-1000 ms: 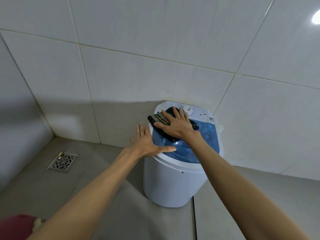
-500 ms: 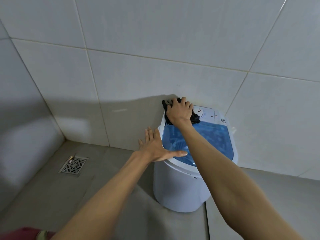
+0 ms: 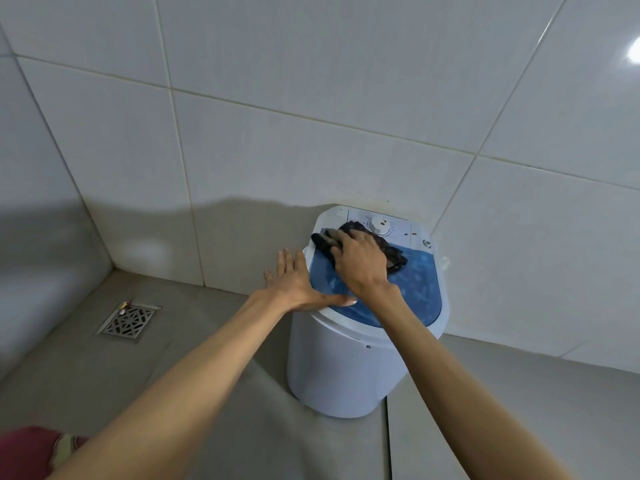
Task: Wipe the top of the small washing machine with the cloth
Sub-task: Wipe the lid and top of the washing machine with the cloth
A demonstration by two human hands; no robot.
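Note:
A small white washing machine stands on the floor against the tiled wall. Its top has a blue see-through lid and a white control strip with a dial at the back. A dark cloth lies on the back left part of the lid, and my right hand presses flat on it, fingers pointing left. My left hand rests open against the machine's left rim, thumb lying on the lid's front edge.
A metal floor drain sits in the grey tiled floor to the left. White tiled walls meet in a corner at the left. A red piece of fabric shows at the bottom left edge.
My right hand has drawn the cloth from the machine's back left corner forward onto the lid. My left hand has stayed at the left rim.

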